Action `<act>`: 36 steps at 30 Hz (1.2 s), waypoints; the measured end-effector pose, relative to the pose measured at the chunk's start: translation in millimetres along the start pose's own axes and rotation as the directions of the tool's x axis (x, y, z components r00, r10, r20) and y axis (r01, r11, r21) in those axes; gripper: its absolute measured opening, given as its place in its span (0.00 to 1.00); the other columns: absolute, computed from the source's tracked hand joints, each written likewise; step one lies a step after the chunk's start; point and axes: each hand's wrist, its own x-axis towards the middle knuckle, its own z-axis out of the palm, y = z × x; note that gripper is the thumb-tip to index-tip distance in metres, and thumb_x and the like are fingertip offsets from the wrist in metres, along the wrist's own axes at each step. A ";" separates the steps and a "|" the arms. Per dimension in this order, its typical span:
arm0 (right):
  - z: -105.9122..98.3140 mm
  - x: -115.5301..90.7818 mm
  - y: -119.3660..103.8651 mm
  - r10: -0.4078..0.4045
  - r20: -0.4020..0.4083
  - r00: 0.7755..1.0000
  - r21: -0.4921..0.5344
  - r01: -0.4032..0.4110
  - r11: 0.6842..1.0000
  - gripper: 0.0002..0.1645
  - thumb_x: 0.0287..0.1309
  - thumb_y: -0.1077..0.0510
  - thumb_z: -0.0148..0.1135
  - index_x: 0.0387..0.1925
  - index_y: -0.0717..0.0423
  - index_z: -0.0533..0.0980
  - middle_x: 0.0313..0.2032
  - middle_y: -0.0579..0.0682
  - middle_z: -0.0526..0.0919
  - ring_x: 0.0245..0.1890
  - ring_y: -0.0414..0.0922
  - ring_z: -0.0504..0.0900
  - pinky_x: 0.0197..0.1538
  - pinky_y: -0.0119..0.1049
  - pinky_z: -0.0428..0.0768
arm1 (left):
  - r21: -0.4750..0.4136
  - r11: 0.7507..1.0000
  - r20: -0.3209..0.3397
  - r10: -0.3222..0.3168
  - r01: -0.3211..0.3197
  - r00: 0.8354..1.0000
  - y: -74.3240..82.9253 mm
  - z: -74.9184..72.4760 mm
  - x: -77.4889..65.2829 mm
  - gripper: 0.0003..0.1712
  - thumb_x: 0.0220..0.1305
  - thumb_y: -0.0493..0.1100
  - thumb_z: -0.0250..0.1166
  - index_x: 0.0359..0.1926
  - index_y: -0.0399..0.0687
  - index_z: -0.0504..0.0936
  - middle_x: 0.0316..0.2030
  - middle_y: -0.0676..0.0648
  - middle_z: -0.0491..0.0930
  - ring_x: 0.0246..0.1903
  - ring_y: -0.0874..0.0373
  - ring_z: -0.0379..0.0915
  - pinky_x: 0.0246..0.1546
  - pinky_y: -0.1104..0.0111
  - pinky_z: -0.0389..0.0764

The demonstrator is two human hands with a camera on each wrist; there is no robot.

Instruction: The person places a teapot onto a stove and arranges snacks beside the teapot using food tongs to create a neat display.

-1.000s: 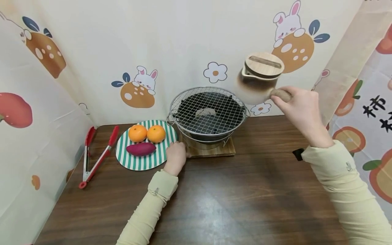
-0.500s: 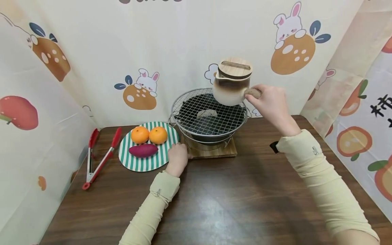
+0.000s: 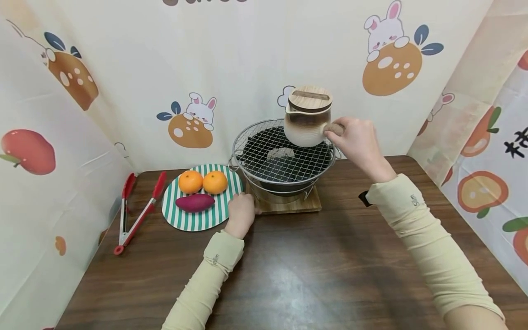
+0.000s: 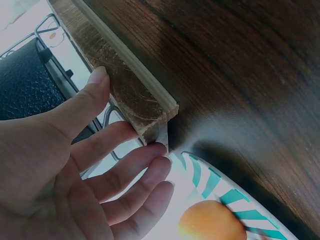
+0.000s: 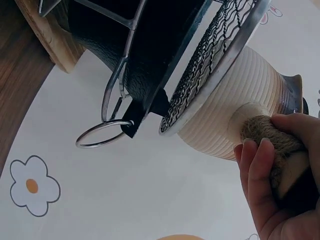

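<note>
My right hand (image 3: 360,141) pinches the twine-wrapped side handle (image 5: 267,132) of a cream-and-brown ceramic teapot (image 3: 305,130) with a wooden lid (image 3: 310,98). The teapot is upright at the right rear of the round wire grill mesh (image 3: 268,170); whether its base touches the mesh I cannot tell. Below the mesh, a black charcoal stove (image 5: 100,35) stands on a square wooden board (image 3: 290,207). My left hand (image 3: 241,213) holds that board at its left front corner; the left wrist view shows the thumb (image 4: 97,82) and fingertips against the wood (image 4: 130,92).
Left of the stove lies a green-striped plate (image 3: 194,224) with two mandarins (image 3: 215,182) and a purple sweet potato (image 3: 195,202). Open red-tipped tongs (image 3: 138,222) lie farther left. Printed curtains (image 3: 247,55) stand behind and at both sides of the dark wooden table (image 3: 288,275).
My right hand has carried the teapot leftward from beyond the grill's right side to over the mesh, then slightly lower. My left hand has stayed at the board's corner.
</note>
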 end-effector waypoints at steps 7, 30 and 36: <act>2.2 3.3 -1.1 0.002 0.022 1.000 -0.003 -0.002 1.000 0.17 0.60 0.52 0.63 0.41 0.62 0.85 0.36 0.61 0.89 0.31 0.59 0.85 0.37 0.55 0.76 | 0.000 1.000 -0.016 0.003 -0.003 1.000 -0.4 0.3 -0.2 0.23 0.51 0.53 0.76 0.38 0.38 0.87 0.38 0.39 0.85 0.40 0.45 0.80 0.41 0.56 0.83; 1.4 0.7 -5.5 0.074 0.048 0.996 0.067 -0.077 0.995 0.25 0.60 0.51 0.63 0.54 0.63 0.78 0.50 0.63 0.85 0.48 0.64 0.82 0.51 0.59 0.76 | 0.064 0.997 -0.100 0.054 -0.048 0.994 -1.6 2.3 -4.3 0.23 0.50 0.56 0.75 0.35 0.39 0.88 0.34 0.40 0.85 0.37 0.47 0.81 0.35 0.58 0.84; -4.1 -14.4 -4.9 0.139 0.074 0.988 0.091 -0.145 0.985 0.37 0.64 0.41 0.59 0.68 0.53 0.67 0.60 0.62 0.78 0.58 0.63 0.77 0.55 0.62 0.73 | 0.068 0.996 -0.089 0.062 -0.056 0.994 -2.0 2.3 -5.8 0.21 0.53 0.54 0.74 0.36 0.40 0.87 0.34 0.40 0.84 0.37 0.47 0.80 0.36 0.58 0.84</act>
